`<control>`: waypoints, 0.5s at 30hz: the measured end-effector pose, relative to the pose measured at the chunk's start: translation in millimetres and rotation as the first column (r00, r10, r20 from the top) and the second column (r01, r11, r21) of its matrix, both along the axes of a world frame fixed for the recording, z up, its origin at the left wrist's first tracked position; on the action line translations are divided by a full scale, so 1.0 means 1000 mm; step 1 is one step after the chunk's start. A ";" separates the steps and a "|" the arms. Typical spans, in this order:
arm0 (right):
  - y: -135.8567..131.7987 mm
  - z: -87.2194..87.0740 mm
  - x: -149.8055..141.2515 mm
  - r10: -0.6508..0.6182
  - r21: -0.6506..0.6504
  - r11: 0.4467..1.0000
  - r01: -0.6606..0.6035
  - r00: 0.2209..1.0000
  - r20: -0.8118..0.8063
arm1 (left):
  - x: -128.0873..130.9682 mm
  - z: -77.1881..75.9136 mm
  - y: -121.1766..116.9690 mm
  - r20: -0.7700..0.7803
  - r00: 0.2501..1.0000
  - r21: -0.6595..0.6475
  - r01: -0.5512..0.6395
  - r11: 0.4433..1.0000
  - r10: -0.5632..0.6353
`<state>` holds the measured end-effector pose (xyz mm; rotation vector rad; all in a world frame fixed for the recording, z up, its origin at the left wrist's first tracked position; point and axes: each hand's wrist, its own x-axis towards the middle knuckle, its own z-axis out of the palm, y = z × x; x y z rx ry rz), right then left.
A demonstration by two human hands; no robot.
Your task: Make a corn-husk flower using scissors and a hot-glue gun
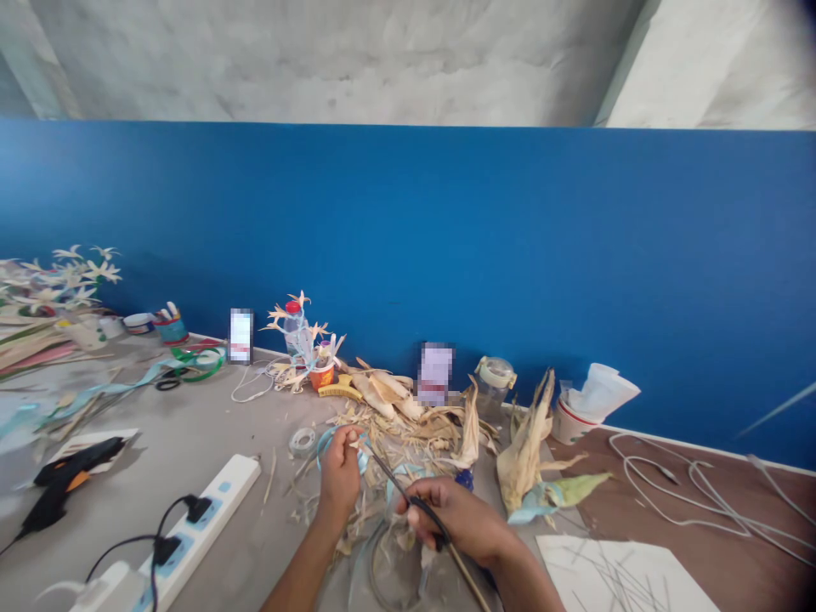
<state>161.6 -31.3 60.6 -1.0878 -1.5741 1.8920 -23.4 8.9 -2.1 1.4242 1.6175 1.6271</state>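
Note:
My left hand (341, 467) is closed in a pinch, with a small pale piece, seemingly corn husk, at the fingertips. My right hand (450, 514) grips a long thin dark tool (391, 474), whose exact kind I cannot make out. The tool's narrow end points toward my left fingertips; whether it touches the pale piece I cannot tell. Beneath both hands lie scattered husk scraps (439, 429). A roll of clear tape (302, 440) sits left of my left hand. Dried corn husks (524, 463) stand beyond my right hand.
A white power strip (217, 501) with plugged cords and a black glue gun (67, 484) lie at left. Along the blue partition (408, 229) stand two phones, a bottle with husk flowers (297, 331), a lidded jar (495, 387) and a paper cup (570, 422). White cables (676, 493) lie right.

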 end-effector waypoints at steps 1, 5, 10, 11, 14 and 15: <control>0.000 0.000 -0.001 0.004 0.003 1.000 -0.004 1.000 0.005 | 0.000 0.000 0.000 -0.004 1.000 0.000 -0.003 1.000 0.003; 0.000 0.000 -0.003 0.002 0.003 1.000 -0.002 1.000 -0.007 | 0.000 0.000 0.000 -0.005 1.000 -0.013 -0.009 1.000 0.009; 0.000 0.000 -0.004 -0.006 0.000 1.000 0.006 1.000 -0.013 | 0.001 0.000 0.000 0.022 1.000 -0.035 -0.005 0.999 0.005; 0.000 -0.001 -0.004 -0.007 -0.003 1.000 0.007 1.000 -0.009 | 0.001 0.000 0.000 0.033 0.999 -0.038 -0.005 0.999 0.006; 0.000 -0.005 -0.004 -0.011 -0.003 1.000 0.011 1.000 0.016 | 0.001 -0.001 0.000 0.050 0.999 -0.043 -0.001 0.999 0.003; 0.001 -0.005 -0.003 -0.012 0.002 1.000 0.012 1.000 0.024 | 0.001 -0.001 0.000 0.051 0.999 -0.044 0.000 0.999 0.002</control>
